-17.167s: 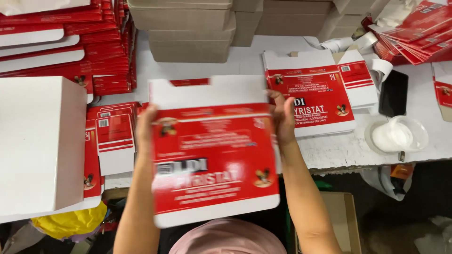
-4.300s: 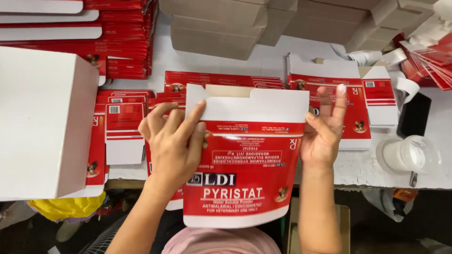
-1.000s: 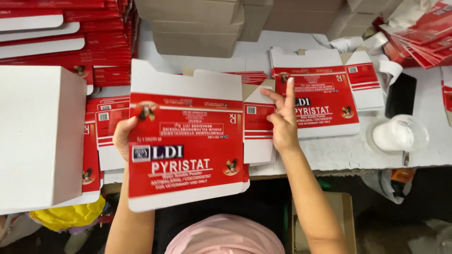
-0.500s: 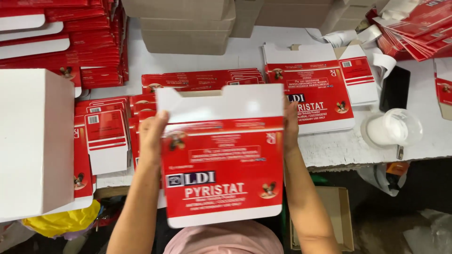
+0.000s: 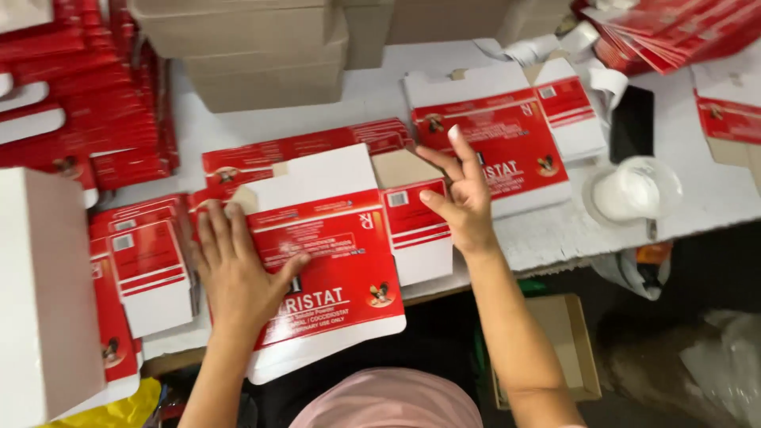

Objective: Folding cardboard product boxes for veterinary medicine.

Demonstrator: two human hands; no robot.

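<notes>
A flat red and white carton blank (image 5: 333, 254) lies on the white table (image 5: 380, 95) in front of me, its lower edge hanging over the near side. My left hand (image 5: 238, 273) presses flat on the blank's left half, fingers spread. My right hand (image 5: 460, 194) hovers open just right of the blank's side flap (image 5: 416, 230), fingers apart and holding nothing. Under it, more flat blanks (image 5: 261, 162) lie spread out.
Another printed blank (image 5: 515, 150) lies at right, beside a black phone (image 5: 632, 123) and a clear lidded cup (image 5: 634, 190). Red blank stacks (image 5: 87, 103) stand at left, brown boxes (image 5: 261, 55) behind, a white folded box (image 5: 43, 293) near left.
The blank I held up in both hands now lies flat on the table. My left hand presses on it and my right hand has let go, lifted open to the right.
</notes>
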